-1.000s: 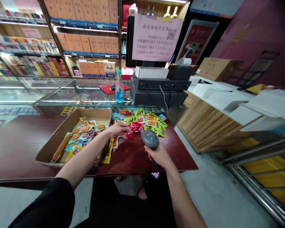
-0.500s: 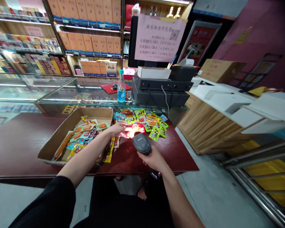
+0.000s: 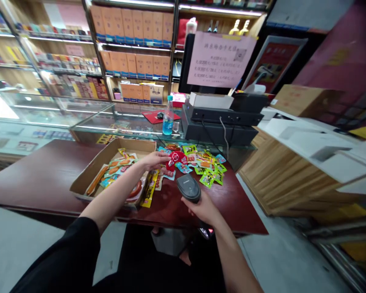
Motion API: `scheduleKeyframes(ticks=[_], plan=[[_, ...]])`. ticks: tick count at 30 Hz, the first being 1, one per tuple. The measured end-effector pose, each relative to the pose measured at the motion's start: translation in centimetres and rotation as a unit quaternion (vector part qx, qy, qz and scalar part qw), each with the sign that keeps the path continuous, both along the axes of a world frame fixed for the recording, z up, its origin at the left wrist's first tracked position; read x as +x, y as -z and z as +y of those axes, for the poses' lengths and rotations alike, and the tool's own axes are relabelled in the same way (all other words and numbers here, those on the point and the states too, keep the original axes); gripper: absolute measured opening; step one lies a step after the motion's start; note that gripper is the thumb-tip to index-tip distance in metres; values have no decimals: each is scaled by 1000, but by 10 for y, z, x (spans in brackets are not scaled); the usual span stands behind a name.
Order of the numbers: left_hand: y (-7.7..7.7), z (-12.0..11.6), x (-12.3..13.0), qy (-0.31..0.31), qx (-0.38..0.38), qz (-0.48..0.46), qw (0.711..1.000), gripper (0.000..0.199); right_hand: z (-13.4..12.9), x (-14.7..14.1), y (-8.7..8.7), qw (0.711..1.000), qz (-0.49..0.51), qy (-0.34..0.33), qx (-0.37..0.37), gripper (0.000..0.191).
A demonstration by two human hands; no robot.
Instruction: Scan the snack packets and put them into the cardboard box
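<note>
Between the fingers of my left hand (image 3: 155,160) is a red snack packet (image 3: 177,158) with white print, held above the dark red tabletop. My right hand (image 3: 204,207) is wrapped round the handle of a dark grey barcode scanner (image 3: 189,187), whose head points away from me towards the packets. Beyond it lies a loose heap of green snack packets (image 3: 212,177), with blue and sausage packets among them. Under my left forearm stands a shallow cardboard box (image 3: 82,183) with wrapped sausages (image 3: 97,179) in it. A long yellow packet (image 3: 150,189) lies along the box's right side.
Behind the heap are a glass display counter (image 3: 128,122), a bottle of blue drink (image 3: 168,118) and a black cash drawer (image 3: 216,132) below a monitor with a pink notice (image 3: 221,61). A wooden cabinet (image 3: 259,167) stands on the right.
The bright scanner light on the red packet has gone out. My left hand still holds the packet, now turned so its white print shows. The whole view has shifted a little.
</note>
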State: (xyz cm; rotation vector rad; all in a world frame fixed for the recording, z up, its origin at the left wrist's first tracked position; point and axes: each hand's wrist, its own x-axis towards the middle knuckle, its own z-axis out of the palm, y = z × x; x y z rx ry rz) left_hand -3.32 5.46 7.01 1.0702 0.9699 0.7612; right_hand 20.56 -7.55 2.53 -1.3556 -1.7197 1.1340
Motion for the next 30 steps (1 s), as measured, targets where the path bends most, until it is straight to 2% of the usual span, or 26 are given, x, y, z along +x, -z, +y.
scheduleKeyframes(ticks=[4,7,9,11,14,17,19,21,24,28,30], plan=[[-36,-10,-72,-117,59,54,990,45,7,-1,4,1000,16,-16,-16,27],[-56,-29,-126,-191,128,121,966,56,11,-6,4,999,4,-42,-24,25],[-62,-40,-147,-227,153,180,945,59,13,-9,3,998,-3,-52,-23,24],[-62,-48,-153,-244,160,238,926,61,14,-12,3,998,-3,-56,-21,24],[-54,-51,-136,-204,185,314,909,58,15,-14,3,998,1,-59,-17,24],[-42,-48,-93,-120,254,409,868,45,14,-11,4,998,8,-53,-16,23],[-33,-45,-56,-52,304,476,824,35,12,-6,5,999,12,-40,-16,23],[-21,-43,-19,12,351,545,761,29,8,1,6,1000,13,-23,-13,23],[-1,-43,23,66,335,669,660,22,-2,14,5,1000,16,14,-2,23],[25,-43,42,169,264,768,559,23,-17,33,-1,998,28,56,-7,22],[35,-42,40,198,269,773,539,26,-22,41,-3,997,24,69,-17,22]])
